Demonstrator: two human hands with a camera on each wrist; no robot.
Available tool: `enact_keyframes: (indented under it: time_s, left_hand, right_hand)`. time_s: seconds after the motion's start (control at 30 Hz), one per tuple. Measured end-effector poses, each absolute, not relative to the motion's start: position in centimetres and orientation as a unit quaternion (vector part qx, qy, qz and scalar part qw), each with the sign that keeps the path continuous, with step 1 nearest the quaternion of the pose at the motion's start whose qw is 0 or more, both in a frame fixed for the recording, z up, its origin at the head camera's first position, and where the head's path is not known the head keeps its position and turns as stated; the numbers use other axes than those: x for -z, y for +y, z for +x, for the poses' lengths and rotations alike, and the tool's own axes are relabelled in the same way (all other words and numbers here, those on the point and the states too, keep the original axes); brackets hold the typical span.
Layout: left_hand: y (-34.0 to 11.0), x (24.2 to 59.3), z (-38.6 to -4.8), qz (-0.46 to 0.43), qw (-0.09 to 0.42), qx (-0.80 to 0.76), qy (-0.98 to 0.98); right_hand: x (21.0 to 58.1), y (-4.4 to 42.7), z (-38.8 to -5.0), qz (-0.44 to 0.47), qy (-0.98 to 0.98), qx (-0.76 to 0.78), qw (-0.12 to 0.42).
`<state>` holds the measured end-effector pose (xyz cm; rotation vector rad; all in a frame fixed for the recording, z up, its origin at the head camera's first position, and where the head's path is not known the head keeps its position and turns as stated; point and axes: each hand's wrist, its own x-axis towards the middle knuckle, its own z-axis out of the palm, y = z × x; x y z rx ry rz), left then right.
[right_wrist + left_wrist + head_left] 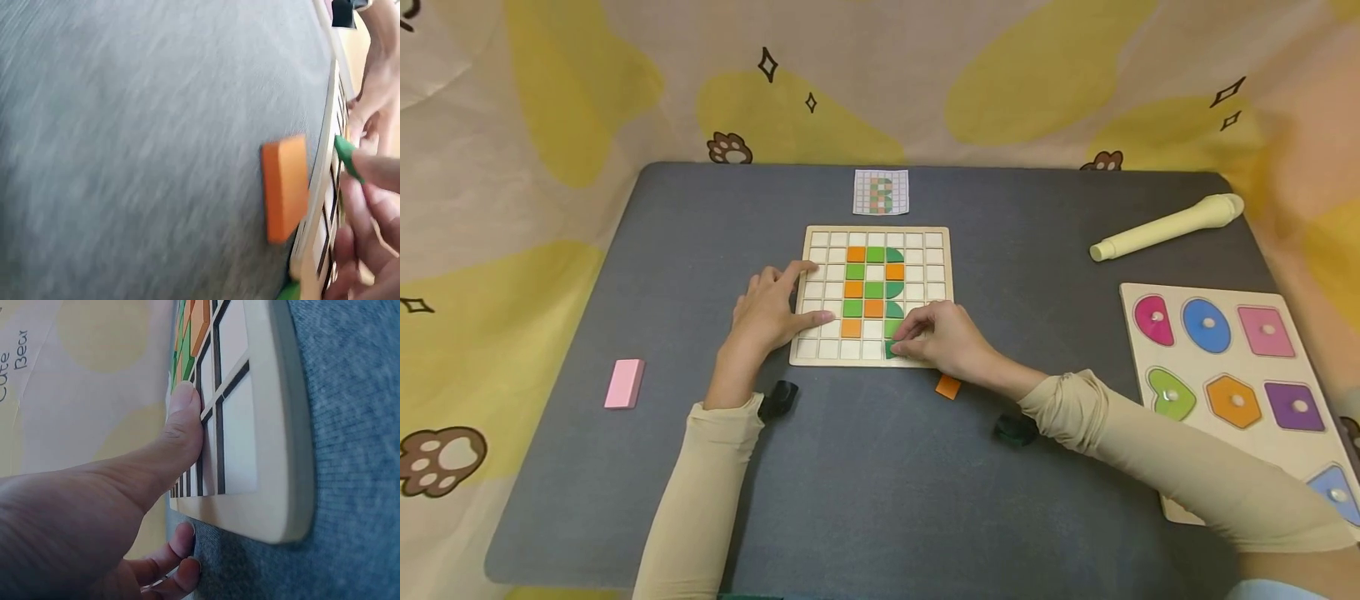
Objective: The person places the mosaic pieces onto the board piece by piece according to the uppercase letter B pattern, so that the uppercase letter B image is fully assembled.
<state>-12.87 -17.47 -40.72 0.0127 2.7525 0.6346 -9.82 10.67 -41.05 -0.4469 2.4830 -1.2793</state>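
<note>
A wooden grid board [872, 362] lies mid-table, with orange, light green and dark green tiles in several of its squares. My left hand [765, 310] rests at the board's left edge, its thumb [183, 403] lying flat over the white squares and the other fingers spread. Between thumb and fingertips, my right hand [946, 337] pinches a dark green tile [347, 156] at the lower end of the tile column. That tile's full shape is partly hidden by the fingers. Just below the board, near the right hand, lies a loose orange tile [948, 386].
Behind the board lies a small printed card [881, 192] with a tile pattern. A pink block [624, 384] stands at left. To the right are a pale yellow microphone-shaped object [1167, 227] and a knobbed shape puzzle [1213, 437], partly under the right sleeve. A green piece [290, 291] shows beside the board.
</note>
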Motion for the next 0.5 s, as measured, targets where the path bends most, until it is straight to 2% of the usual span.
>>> enact_keyframes:
  time_s: [0.17, 0.5]
  left_hand:
    - [-17.43, 40.79, -12.88, 0.005, 0.157, -0.221, 0.963]
    - [-17.45, 40.71, -12.86, 0.009, 0.159, -0.222, 0.962]
  right_hand:
    - [41.13, 10.25, -9.74, -0.173, 0.882, 0.419, 0.128]
    - [41.47, 10.09, -10.12, -0.162, 0.889, 0.408, 0.13]
